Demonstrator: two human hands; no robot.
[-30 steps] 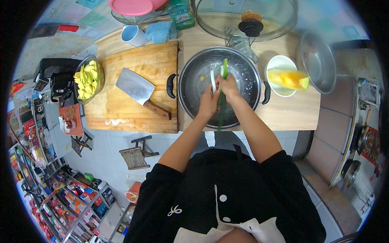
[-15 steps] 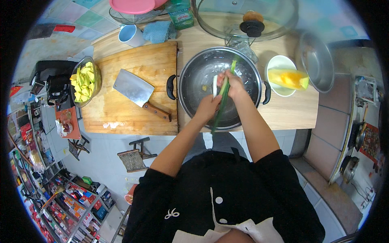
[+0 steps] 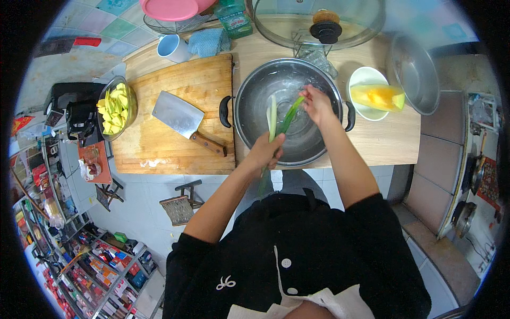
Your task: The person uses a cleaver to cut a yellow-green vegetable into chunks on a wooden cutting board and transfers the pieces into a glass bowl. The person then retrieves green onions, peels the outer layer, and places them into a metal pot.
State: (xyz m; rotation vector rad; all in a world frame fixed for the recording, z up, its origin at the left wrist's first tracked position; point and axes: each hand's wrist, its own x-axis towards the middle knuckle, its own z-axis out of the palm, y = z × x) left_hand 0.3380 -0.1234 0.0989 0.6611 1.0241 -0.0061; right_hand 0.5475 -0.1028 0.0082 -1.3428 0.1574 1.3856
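Observation:
My left hand [image 3: 267,151] is closed around a scallion [image 3: 272,118] over the near part of a steel pot [image 3: 245,139]. The pale stalk points up from the fist, and blurred green leaves hang down below it past the pot's near rim. A green leaf [image 3: 290,115] slants up to the right from the same fist. At its upper end, my right hand [image 3: 317,105] pinches the leaf between thumb and fingers, over the pot's right side. Shiny water appears to cover the pot's bottom.
Left of the pot, a cleaver [image 3: 178,114] lies on a wooden cutting board [image 3: 143,143]. Beyond it stands a glass bowl of yellow-green chunks [image 3: 113,109]. To the right are a white bowl [image 3: 370,114] with a yellow peeled piece [image 3: 376,97] and a metal basin [image 3: 417,74]. A glass lid [image 3: 271,26] stands behind.
My hands have moved apart: the left toward me and left, the right up and right. The white stalk and green leaf now spread apart, where they were bunched together.

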